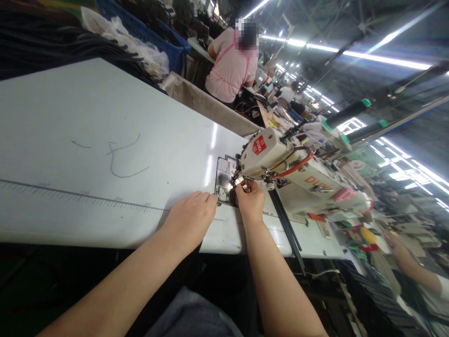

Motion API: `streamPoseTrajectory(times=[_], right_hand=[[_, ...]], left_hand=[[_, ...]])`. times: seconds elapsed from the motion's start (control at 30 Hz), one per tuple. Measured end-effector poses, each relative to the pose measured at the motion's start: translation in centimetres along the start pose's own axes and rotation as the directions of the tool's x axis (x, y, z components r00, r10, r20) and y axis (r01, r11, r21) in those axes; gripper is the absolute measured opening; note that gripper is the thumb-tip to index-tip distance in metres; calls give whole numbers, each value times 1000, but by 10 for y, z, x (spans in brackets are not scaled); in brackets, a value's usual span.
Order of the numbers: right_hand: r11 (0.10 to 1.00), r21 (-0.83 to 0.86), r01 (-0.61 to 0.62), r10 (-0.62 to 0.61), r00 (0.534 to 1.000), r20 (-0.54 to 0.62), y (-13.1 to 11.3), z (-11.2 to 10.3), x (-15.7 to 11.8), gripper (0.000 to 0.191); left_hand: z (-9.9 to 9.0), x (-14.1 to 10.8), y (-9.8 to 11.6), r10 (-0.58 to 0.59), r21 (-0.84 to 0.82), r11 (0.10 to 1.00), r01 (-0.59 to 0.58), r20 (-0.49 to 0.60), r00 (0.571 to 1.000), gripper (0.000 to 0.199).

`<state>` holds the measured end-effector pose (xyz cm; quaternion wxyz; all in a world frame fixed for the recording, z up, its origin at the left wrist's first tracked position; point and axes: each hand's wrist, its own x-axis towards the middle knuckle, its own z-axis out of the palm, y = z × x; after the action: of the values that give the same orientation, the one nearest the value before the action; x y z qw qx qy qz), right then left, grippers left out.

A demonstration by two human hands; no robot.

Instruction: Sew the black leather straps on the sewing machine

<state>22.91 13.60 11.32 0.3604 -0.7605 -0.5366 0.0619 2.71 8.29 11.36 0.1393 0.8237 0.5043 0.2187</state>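
A white sewing machine (298, 173) with red lettering stands on the right part of the white table (70, 187). My right hand (251, 200) is at its needle area, with thumb and fingers drawn together in a pinch; whatever is between them is too small to make out. Just left of these fingers lies the metal needle plate (224, 180), lit by a small lamp. My left hand (192, 217) rests on the table by the plate's near left corner. Its fingers are curled under, so anything inside is hidden.
Dark strips (286, 222) hang over the table's front edge, right of my right hand. Loose threads (128, 175) lie on the left, behind a printed ruler. Beyond the table are a blue crate (140, 30) and a seated person (231, 65). Another person's arm (414, 264) shows at right.
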Motion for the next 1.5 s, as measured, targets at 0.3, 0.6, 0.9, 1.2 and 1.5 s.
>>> streamPoseTrajectory(times=[0.3,0.6,0.9,1.2,1.5], right_hand=[[998,58,6,-6,1000,-5,-4,-2,-3,33],[996,86,-34,34,999,9,-9,5,6,38],[999,-41,19,-13,991,130,6,-31,-28,33],[911,-357,207,-66,927,370,-6,-57,-45,26],[775,-572,267,4,904,428,-41,-40,-39,33]], left_hand=[[-5,-1,3,34,-22,999,-35,-15,999,16],[-2,-1,2,56,-21,998,-57,-22,998,16],[-7,-1,4,-101,1,995,102,-121,987,16],[-2,-4,-1,-153,80,981,175,-227,962,18],[-7,-3,1,-202,102,970,221,-173,964,16]])
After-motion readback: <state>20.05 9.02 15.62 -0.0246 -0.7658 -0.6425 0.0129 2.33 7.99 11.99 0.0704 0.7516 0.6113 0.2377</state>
